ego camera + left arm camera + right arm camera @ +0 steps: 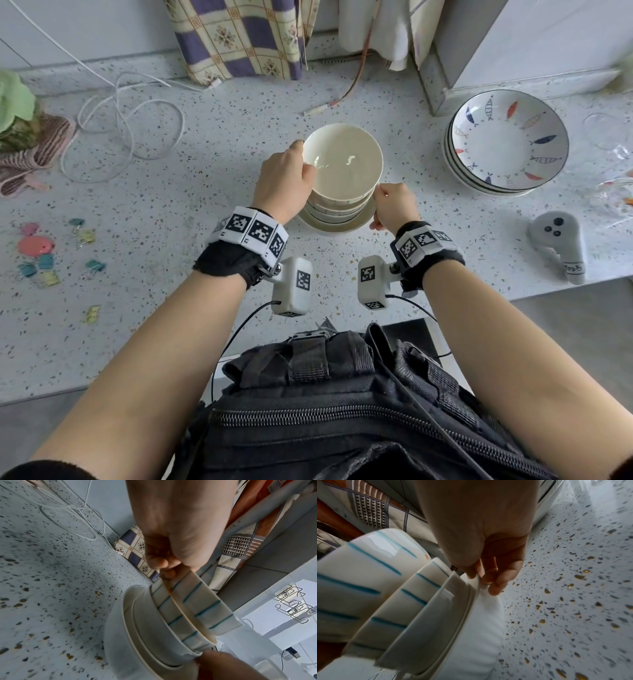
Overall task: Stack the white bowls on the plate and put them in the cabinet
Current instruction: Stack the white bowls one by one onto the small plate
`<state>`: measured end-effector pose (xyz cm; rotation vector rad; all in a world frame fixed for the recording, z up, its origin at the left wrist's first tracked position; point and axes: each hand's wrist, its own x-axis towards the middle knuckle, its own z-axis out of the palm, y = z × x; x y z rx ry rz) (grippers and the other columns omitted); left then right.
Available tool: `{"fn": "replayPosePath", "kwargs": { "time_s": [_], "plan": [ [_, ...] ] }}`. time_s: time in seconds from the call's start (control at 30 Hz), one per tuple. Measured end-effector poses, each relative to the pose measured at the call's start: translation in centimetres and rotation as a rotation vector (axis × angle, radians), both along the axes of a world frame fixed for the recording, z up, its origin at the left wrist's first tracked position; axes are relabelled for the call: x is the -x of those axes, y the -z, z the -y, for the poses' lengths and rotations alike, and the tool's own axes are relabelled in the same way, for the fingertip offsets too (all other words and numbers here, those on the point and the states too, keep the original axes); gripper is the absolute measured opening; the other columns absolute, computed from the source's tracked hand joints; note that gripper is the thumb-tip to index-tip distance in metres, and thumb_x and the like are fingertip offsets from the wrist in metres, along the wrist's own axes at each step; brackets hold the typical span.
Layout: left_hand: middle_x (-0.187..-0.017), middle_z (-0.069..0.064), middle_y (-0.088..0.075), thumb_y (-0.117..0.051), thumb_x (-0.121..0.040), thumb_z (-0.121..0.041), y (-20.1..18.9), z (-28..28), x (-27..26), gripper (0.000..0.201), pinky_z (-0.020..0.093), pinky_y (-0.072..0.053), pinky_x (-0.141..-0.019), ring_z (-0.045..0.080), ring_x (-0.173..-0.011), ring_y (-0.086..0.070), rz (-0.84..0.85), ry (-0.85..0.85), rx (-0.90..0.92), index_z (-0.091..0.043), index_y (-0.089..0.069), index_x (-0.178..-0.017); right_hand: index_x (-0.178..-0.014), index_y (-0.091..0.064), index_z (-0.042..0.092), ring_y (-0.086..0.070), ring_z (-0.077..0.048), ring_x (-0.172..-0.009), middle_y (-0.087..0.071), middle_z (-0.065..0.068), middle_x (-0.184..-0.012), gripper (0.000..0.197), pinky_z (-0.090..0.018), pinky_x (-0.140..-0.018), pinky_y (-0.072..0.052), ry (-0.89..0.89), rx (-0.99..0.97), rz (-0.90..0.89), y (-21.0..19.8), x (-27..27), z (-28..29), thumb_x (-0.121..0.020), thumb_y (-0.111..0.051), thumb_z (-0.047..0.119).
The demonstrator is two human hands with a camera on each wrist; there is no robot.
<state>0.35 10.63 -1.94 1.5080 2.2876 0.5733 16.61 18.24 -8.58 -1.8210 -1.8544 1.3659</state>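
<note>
Several white bowls with teal stripes stand nested in a stack (337, 202) on a white plate (342, 229) at the middle of the speckled counter. My left hand (297, 168) grips the left rim of the top bowl (344, 159), thumb inside and fingers outside. In the left wrist view the left hand (169, 569) curls over that top bowl (204, 605), above the plate (116, 635). My right hand (381, 202) pinches the plate's right rim. The right wrist view shows the right hand (482, 580) with its thumb on top of the plate (481, 628) and its fingers beneath, beside the bowls (368, 577). Whether the plate is off the counter, I cannot tell.
A stack of fish-patterned plates (507, 140) sits at the right, before a pale box-like unit (534, 44). Glassware (616, 192) and a grey handheld device (556, 245) lie further right. A white cable (130, 116), binder clips (48, 267) and a checked cloth (239, 37) lie left and behind.
</note>
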Motion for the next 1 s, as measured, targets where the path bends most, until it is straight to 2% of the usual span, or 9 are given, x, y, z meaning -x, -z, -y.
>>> {"fn": "replayPosePath", "kwargs": {
  "time_s": [0.27,0.4,0.53,0.7,0.8,0.83,0.9,0.93,1.0],
  "plan": [
    [-0.095,0.026,-0.067,-0.037,-0.094,-0.011,0.3,0.4,-0.4,0.028,0.033,-0.032,-0.066,0.035,-0.08,-0.057,-0.07,0.015,0.019,0.005,-0.052,-0.11,-0.059,-0.045,0.014,-0.056,-0.021,-0.041,-0.049,-0.006,-0.055,0.04,-0.033,-0.05,-0.051,-0.026,-0.03,0.013,0.1,-0.1,0.0,-0.097,-0.034,0.018],
    [-0.081,0.019,-0.059,-0.038,-0.094,-0.011,0.4,0.4,-0.5,0.026,0.031,-0.03,-0.064,0.026,-0.071,-0.044,-0.092,0.011,0.02,0.006,-0.053,-0.106,-0.058,-0.045,0.014,-0.057,-0.022,-0.042,-0.051,-0.006,-0.055,0.04,-0.04,-0.058,-0.056,-0.022,-0.029,0.018,-0.1,-0.1,0.0,-0.097,-0.034,0.019],
    [-0.073,0.011,-0.048,-0.037,-0.093,-0.011,0.9,0.5,-0.5,0.025,0.032,-0.031,-0.062,0.026,-0.068,-0.044,-0.079,0.002,0.017,0.005,-0.053,-0.102,-0.064,-0.051,0.012,-0.058,-0.022,-0.043,-0.054,-0.008,-0.058,0.038,-0.043,-0.061,-0.058,-0.027,-0.013,0.016,-0.1,-0.2,0.1,-0.097,-0.034,0.021],
    [-0.076,0.014,-0.056,-0.037,-0.094,-0.015,1.3,0.6,-0.1,0.027,0.033,-0.037,-0.061,0.034,-0.078,-0.058,0.012,-0.022,-0.015,0.002,-0.054,-0.107,-0.08,-0.059,0.002,-0.061,-0.019,-0.047,-0.063,-0.014,-0.082,0.043,-0.035,-0.058,-0.056,-0.041,0.069,0.015,-0.6,-0.4,0.4,-0.096,-0.037,0.036],
    [-0.101,0.018,-0.068,-0.034,-0.1,-0.026,1.1,0.8,0.0,0.04,0.038,-0.048,-0.078,0.033,-0.096,-0.062,0.096,-0.082,-0.046,-0.004,-0.05,-0.129,-0.079,-0.056,0.01,-0.072,-0.026,-0.059,-0.069,-0.02,-0.103,0.035,-0.042,-0.079,-0.058,0.017,0.216,-0.061,-0.5,-0.6,0.4,-0.093,-0.044,0.04],
    [-0.107,0.019,-0.068,-0.032,-0.101,-0.03,1.2,0.9,0.2,0.043,0.039,-0.048,-0.083,0.033,-0.1,-0.062,0.121,-0.114,-0.055,-0.006,-0.048,-0.132,-0.081,-0.054,0.009,-0.073,-0.021,-0.059,-0.067,-0.024,-0.103,0.03,-0.036,-0.08,-0.057,0.027,0.251,-0.083,-0.6,-0.6,0.4,-0.093,-0.046,0.036],
    [-0.111,0.019,-0.067,-0.029,-0.102,-0.031,1.8,1.1,0.6,0.043,0.04,-0.047,-0.088,0.033,-0.104,-0.061,0.158,-0.176,-0.064,-0.007,-0.048,-0.131,-0.082,-0.052,0.005,-0.068,-0.005,-0.051,-0.063,-0.022,-0.085,0.023,-0.014,-0.06,-0.054,-0.023,0.23,-0.055,-0.7,-0.4,0.5,-0.095,-0.046,0.023],
    [-0.111,0.019,-0.067,-0.028,-0.102,-0.031,2.3,1.4,1.0,0.042,0.04,-0.047,-0.089,0.034,-0.105,-0.06,0.17,-0.203,-0.058,-0.007,-0.05,-0.129,-0.087,-0.053,0.002,-0.069,-0.005,-0.058,-0.064,-0.016,-0.084,0.022,-0.013,-0.055,-0.052,-0.036,0.209,-0.056,-0.5,-0.1,0.5,-0.095,-0.043,0.02],
    [-0.106,0.021,-0.068,-0.029,-0.102,-0.028,3.4,1.9,1.7,0.039,0.039,-0.046,-0.086,0.036,-0.099,-0.062,0.196,-0.229,-0.024,-0.006,-0.052,-0.125,-0.103,-0.057,-0.002,-0.07,-0.025,-0.087,-0.067,-0.015,-0.097,0.028,-0.033,-0.075,-0.058,-0.042,0.181,-0.064,-0.5,0.3,0.5,-0.094,-0.04,0.018]
  ]
}}
